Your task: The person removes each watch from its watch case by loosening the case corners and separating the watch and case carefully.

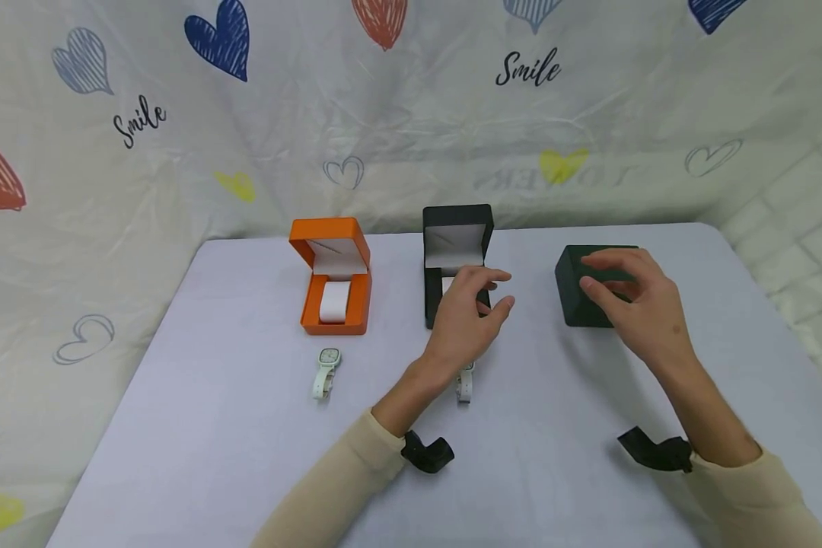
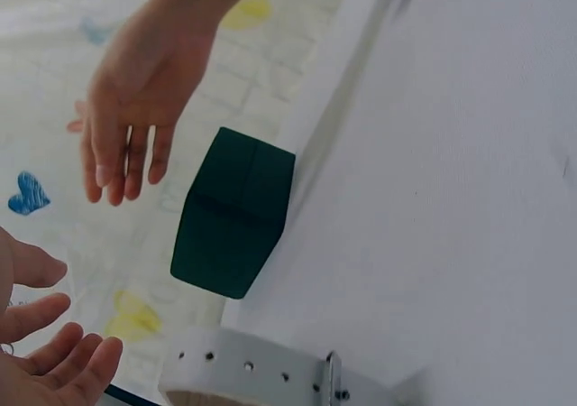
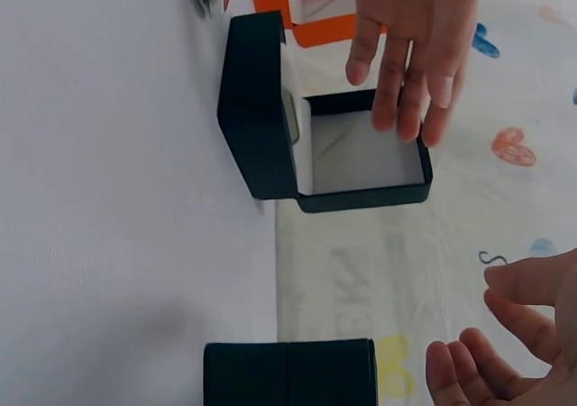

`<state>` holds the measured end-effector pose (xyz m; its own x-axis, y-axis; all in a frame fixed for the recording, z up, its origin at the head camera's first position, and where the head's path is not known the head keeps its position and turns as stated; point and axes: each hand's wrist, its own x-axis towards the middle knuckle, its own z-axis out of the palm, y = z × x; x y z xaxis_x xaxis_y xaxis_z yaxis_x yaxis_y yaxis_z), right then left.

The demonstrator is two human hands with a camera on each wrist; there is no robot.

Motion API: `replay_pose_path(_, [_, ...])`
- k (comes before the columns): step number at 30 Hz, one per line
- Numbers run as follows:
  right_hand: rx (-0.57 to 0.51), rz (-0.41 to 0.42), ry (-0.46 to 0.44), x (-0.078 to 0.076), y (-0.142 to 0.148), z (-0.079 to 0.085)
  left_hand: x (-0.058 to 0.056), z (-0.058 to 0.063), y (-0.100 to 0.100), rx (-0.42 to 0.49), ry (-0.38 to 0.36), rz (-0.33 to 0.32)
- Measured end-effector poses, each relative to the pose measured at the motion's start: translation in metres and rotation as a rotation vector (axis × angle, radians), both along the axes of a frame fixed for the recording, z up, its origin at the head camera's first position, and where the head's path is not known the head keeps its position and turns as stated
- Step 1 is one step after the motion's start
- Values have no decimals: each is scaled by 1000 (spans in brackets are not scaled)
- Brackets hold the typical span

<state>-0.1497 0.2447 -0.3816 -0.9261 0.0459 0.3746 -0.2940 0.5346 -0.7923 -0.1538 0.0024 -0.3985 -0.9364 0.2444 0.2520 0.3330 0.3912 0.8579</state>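
Both long sleeves (image 1: 336, 487) are beige, ending in plain banded cuffs (image 1: 381, 441); a curved black mount (image 1: 428, 452) with a squared end juts out beside each.

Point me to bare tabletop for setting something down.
A wide bare patch of the white table lies left of the orange box and its nearby watch. A narrower one separates the orange box from the black box. It's crowded around the black box, left hand and second watch, and where the right hand nears the green box.
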Motion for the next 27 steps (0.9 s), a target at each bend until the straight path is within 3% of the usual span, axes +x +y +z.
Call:
replay_pose_path(10, [-1,-42,17,3,20,-3,5,-3,14,5,-93,-34])
replay_pose_path(18, [48,-109,-22,3,33,-4,7,-8,22,-25,-118,-57])
replay_pose_path(27, [84,-169,11,3,53,-10,10,-7,32,-27,-142,-87])
